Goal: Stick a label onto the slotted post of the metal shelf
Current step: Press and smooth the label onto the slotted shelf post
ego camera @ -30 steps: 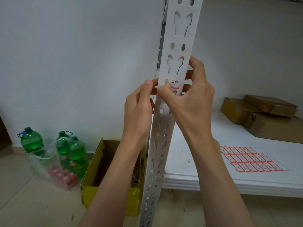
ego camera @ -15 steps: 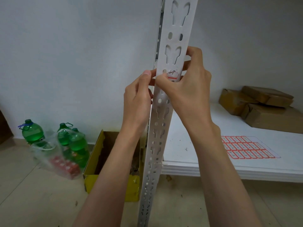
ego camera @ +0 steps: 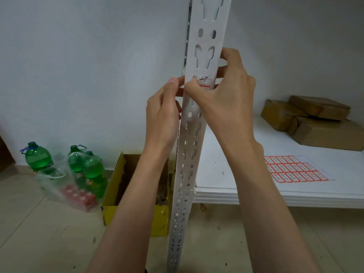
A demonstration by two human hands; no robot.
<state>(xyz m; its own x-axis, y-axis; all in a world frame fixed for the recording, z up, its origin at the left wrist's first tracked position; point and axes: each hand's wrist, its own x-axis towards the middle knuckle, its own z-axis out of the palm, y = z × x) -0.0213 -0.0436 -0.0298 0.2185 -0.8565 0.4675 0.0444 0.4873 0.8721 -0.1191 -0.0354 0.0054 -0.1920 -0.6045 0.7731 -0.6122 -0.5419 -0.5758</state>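
A white slotted metal post (ego camera: 194, 138) rises through the middle of the view. A small white label with a red border (ego camera: 205, 82) lies on its front face, just below a keyhole slot. My right hand (ego camera: 226, 95) wraps around the post from the right, its thumb pressing the label's left part and its fingers curled behind the post. My left hand (ego camera: 163, 111) is at the post's left edge, thumb and fingertips touching that edge level with the label.
A white shelf board (ego camera: 256, 192) holds a sheet of red-bordered labels (ego camera: 295, 169) and brown parcels (ego camera: 315, 121). On the floor to the left stand a yellow carton (ego camera: 136, 213), green bottles (ego camera: 37, 160) and a plastic bag (ego camera: 65, 186).
The view has shifted slightly, so the post and hands sit a little higher in frame. Both hands stay at the label, the right thumb still pressing on it.
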